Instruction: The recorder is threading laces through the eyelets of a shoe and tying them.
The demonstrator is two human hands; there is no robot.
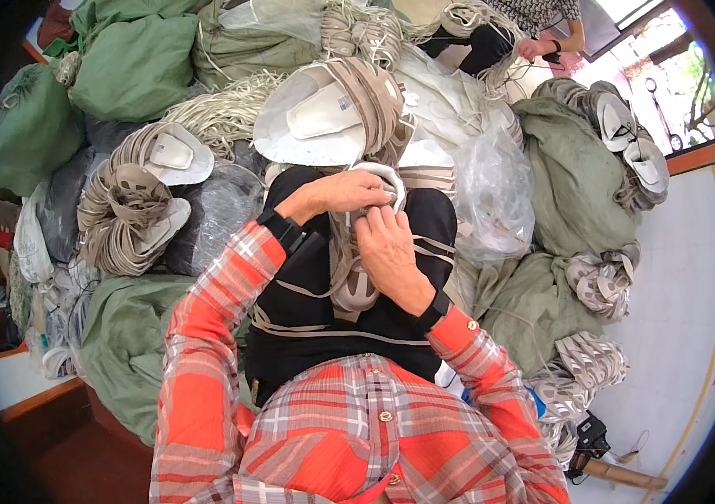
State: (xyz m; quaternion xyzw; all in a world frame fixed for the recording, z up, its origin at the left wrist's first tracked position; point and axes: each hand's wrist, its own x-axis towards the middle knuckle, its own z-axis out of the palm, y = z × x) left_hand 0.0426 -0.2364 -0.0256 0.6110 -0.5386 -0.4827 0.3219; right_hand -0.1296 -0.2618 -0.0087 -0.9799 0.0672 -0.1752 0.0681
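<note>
In the head view, a seated person in a red plaid shirt (pixel 198 420) works over a beige shoe upper (pixel 356 292), set between the knees. The left hand (pixel 345 191) grasps its pale-lined collar; the right hand (pixel 387 252) has its fingers bunched on the near side, their exact hold hidden. The piece appears unfinished, loose cord (pixel 324 295) trailing across the lap. Uppers stacked far (pixel 378 101) and left (pixel 105 227) may be done or waiting; one cannot tell.
</note>
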